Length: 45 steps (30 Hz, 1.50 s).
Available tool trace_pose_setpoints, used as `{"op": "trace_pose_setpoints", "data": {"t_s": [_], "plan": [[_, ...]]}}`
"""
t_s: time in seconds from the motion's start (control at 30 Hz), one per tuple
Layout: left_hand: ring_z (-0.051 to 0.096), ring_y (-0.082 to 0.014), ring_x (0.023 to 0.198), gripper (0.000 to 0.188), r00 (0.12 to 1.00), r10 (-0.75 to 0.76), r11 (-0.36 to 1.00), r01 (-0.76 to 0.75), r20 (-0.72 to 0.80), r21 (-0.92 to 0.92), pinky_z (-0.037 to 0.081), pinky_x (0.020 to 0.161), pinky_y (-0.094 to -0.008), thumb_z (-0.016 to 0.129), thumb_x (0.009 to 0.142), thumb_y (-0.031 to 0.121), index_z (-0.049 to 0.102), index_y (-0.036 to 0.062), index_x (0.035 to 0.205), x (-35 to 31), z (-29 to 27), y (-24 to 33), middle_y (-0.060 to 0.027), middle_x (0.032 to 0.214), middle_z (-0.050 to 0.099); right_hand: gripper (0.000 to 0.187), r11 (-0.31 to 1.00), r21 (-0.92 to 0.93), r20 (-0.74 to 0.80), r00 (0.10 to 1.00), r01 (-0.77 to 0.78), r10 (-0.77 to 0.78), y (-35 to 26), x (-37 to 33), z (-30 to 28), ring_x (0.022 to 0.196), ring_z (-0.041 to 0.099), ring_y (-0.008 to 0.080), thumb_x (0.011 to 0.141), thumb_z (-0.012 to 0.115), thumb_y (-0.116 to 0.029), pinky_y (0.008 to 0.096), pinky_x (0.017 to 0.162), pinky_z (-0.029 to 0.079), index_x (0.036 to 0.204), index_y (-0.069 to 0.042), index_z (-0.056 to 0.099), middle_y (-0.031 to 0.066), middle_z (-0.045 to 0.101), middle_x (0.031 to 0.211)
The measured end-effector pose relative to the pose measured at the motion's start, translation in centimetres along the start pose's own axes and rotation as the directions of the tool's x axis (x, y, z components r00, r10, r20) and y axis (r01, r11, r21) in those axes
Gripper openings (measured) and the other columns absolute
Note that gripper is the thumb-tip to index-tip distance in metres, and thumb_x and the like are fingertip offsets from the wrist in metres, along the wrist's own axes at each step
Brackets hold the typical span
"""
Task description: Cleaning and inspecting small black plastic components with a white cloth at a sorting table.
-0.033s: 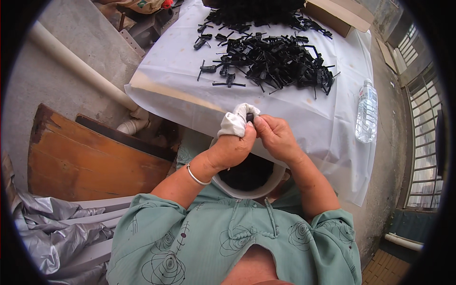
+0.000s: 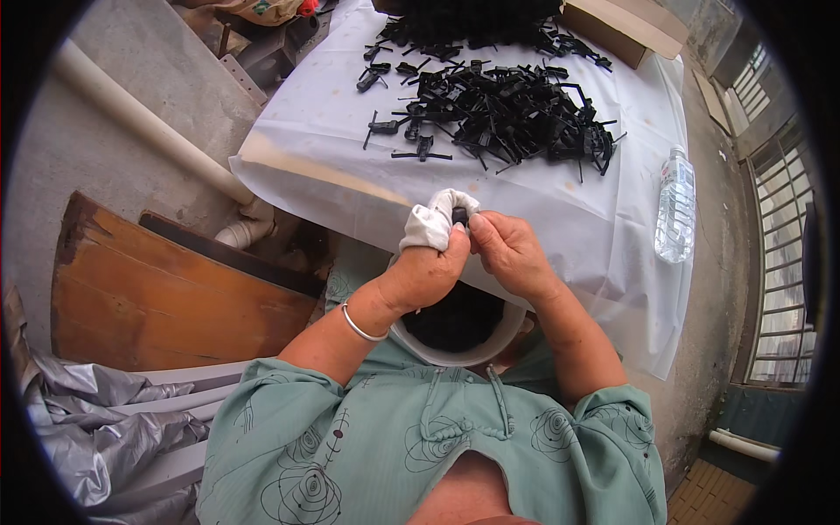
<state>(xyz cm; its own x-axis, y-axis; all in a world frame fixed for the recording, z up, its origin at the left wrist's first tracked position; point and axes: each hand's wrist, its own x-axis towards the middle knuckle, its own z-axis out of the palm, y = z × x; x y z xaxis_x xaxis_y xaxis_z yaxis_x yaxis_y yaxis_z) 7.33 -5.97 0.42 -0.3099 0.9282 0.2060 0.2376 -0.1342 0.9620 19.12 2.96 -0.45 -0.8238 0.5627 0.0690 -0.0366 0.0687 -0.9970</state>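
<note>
Change: nothing has shifted since the earlier frame; both our hands stay together at the same spot above the bucket, and the pile on the tabletop lies as it did.
Left hand: our left hand is curled shut around a white cloth, which bunches up above the knuckles; a silver bangle sits on that wrist.
Right hand: our right hand meets the left, its fingers pinched narrowly on a small black part that presses against the cloth.
Small black part: held between both hands, just in front of the tabletop's near edge and above the bucket.
Bucket: a white bucket sits below our hands, close to our body, with dark contents that we cannot make out.
Tabletop: a tabletop covered by a white sheet carries a heap of black plastic parts well beyond the hands.
Bottle: a clear plastic bottle lies on the sheet's right side.
Surroundings: a wooden board leans at our left, with a white pipe behind it.
</note>
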Motion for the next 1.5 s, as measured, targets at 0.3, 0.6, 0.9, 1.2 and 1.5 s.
{"op": "trace_pose_setpoints", "data": {"t_s": [0.3,0.6,0.9,1.2,1.5], "plan": [[0.054,-0.0270,0.083,0.026,0.992,0.113,0.938,-0.124,0.053,0.324,0.044,0.076,-0.0316,0.042,0.082,0.005,0.045,-0.0035,0.106,-0.6,0.1,0.5,-0.0184,0.093,0.053,0.029,0.974,-0.216,-0.017,0.997,0.073,-0.079,0.9,-0.3,0.4,0.059,0.041,0.0075,0.093,0.046,-0.021,0.0241,0.054,0.037,0.075,0.000,0.055,-0.0002,0.049,0.060],[0.056,-0.0378,0.089,0.026,0.997,0.068,0.668,-0.009,-0.049,0.744,0.046,0.077,-0.0419,0.052,0.085,0.027,0.058,0.0017,0.092,7.3,-5.3,-0.6,-0.0219,0.096,0.059,0.033,0.902,-0.431,-0.043,0.999,-0.032,0.015,-1.5,0.1,-3.5,0.054,0.045,0.0173,0.090,0.049,-0.022,0.0311,0.053,0.039,0.066,0.000,0.051,0.0078,0.050,0.057],[0.058,-0.0300,0.078,0.018,0.982,0.191,0.665,-0.124,-0.007,0.737,0.046,0.071,-0.0371,0.055,0.080,0.011,0.054,0.0021,0.095,8.8,-2.9,-4.5,-0.0166,0.085,0.059,0.016,0.761,-0.615,-0.152,0.917,0.205,-0.369,0.0,0.7,-2.2,0.050,0.045,0.0198,0.082,0.061,-0.012,0.0304,0.049,0.039,0.076,0.000,0.052,0.0091,0.048,0.058],[0.050,-0.0065,0.074,0.027,0.993,-0.062,0.936,0.092,0.098,-0.339,0.045,0.063,-0.0218,0.049,0.088,0.006,0.043,0.0011,0.114,3.2,0.9,-1.8,-0.0039,0.090,0.055,0.016,0.763,-0.546,-0.161,0.850,0.346,-0.501,-0.6,0.3,-2.5,0.050,0.047,0.0168,0.077,0.067,-0.011,0.0276,0.047,0.038,0.079,0.000,0.055,0.0091,0.052,0.064],[0.050,-0.0032,0.063,0.024,0.966,-0.134,0.856,0.225,0.221,-0.465,0.043,0.050,-0.0167,0.051,0.088,0.007,0.046,0.0053,0.112,2.5,1.5,0.1,-0.0006,0.086,0.056,0.019,0.653,-0.682,-0.241,0.743,0.328,-0.624,-1.0,-0.3,-2.1,0.051,0.052,0.0192,0.078,0.066,-0.014,0.0309,0.048,0.042,0.071,-0.002,0.053,0.0096,0.053,0.064]]}}
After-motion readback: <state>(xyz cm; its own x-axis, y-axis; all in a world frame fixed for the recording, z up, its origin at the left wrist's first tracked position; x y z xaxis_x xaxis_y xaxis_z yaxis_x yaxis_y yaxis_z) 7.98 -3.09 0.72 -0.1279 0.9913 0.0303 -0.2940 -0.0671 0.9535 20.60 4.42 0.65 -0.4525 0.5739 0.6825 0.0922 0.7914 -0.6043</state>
